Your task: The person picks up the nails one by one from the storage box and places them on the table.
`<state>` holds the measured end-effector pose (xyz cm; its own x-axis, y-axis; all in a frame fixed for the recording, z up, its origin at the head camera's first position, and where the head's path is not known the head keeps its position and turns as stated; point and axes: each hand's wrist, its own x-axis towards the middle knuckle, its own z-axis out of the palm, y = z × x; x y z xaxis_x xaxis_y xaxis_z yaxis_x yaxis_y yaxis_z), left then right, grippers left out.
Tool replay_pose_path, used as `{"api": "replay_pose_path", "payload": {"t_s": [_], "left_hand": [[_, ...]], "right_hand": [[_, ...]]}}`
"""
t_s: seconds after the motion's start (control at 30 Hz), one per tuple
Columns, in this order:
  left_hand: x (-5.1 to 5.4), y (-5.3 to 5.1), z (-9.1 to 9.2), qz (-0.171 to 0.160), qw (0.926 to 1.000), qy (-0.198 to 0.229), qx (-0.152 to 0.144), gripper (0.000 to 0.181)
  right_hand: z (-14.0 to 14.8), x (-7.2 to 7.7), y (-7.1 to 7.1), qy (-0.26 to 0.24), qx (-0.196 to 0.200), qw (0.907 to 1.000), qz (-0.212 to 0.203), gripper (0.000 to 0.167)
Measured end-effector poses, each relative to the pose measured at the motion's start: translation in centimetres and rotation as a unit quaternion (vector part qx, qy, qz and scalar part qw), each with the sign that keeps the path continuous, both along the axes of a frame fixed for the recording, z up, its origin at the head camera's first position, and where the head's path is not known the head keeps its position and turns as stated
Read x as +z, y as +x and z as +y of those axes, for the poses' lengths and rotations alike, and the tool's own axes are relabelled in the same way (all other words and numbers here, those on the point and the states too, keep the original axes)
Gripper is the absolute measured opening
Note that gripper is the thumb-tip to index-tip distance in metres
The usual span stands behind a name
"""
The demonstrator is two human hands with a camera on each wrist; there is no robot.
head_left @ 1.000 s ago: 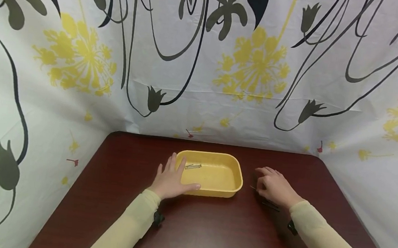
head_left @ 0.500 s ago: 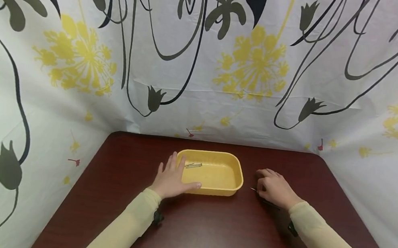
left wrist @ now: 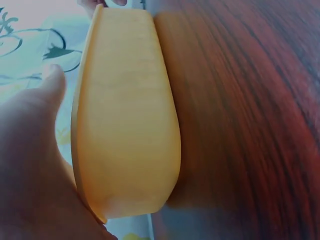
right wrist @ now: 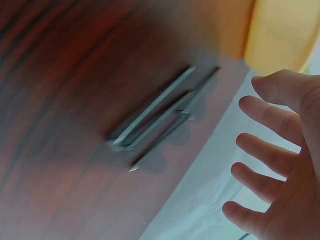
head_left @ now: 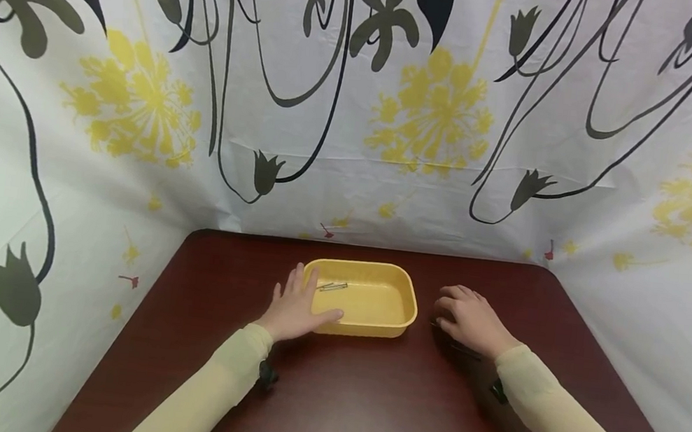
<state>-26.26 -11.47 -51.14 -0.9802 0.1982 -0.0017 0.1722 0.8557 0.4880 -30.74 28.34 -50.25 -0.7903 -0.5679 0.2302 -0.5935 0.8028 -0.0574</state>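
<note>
Smooth plastic on tray | glinting metal on nails | glossy wood grain on bench | matt, creased, cloth-like finish on hanging

Over the red-brown wood-grained desk, a narrow gap separates the right grip from the obstructing yellow rectangular tray.

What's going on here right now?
A person's left hand rests spread over the left end of a yellow tray, which has a few thin nails inside. Their right hand, fingers apart and holding nothing, is above some loose nails on the dark red table, to the right of the tray.
</note>
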Motion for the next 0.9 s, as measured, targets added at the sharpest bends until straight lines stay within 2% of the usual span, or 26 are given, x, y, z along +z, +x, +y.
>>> {"api": "replay_pose_path", "payload": {"t_s": [0.1, 0.17, 0.27, 0.4, 0.53, 0.7, 0.8, 0.9], "left_hand": [[-0.1, 0.0, -0.3, 0.001, 0.9998, 0.022, -0.003, 0.110], [-0.1, -0.2, -0.6, 0.014, 0.9993, 0.036, -0.002, 0.103], [0.2, -0.6, -1.0, 0.053, 0.9973, 0.050, 0.004, 0.093], [1.3, -1.4, -1.4, 0.111, 0.9921, 0.057, 0.013, 0.081], [2.5, -2.0, -1.4, 0.145, 0.9880, 0.049, 0.018, 0.067], [3.7, -2.6, -1.3, 0.182, 0.9829, 0.028, 0.000, 0.046], [4.0, -3.1, -0.9, 0.181, 0.9833, 0.001, -0.013, 0.035], [4.3, -3.7, 0.0, 0.144, 0.9883, -0.038, -0.033, 0.033]], "right_hand": [[-0.9, 0.6, 0.0, -0.011, 0.005, 0.9999, 0.008, 0.028], [-1.7, 0.9, 0.1, -0.023, 0.007, 0.9997, 0.008, 0.032], [-3.1, 1.6, 0.4, -0.049, 0.009, 0.9988, 0.002, 0.040], [-5.0, 2.1, 0.8, -0.072, 0.007, 0.9973, -0.012, 0.059], [-6.3, 1.7, 1.1, -0.078, 0.005, 0.9967, -0.021, 0.077], [-7.6, 0.8, 1.3, -0.084, -0.010, 0.9956, -0.041, 0.093], [-8.0, 0.4, 1.4, -0.080, -0.027, 0.9947, -0.059, 0.102], [-8.2, 0.2, 1.7, -0.074, -0.051, 0.9927, -0.080, 0.109]]}}
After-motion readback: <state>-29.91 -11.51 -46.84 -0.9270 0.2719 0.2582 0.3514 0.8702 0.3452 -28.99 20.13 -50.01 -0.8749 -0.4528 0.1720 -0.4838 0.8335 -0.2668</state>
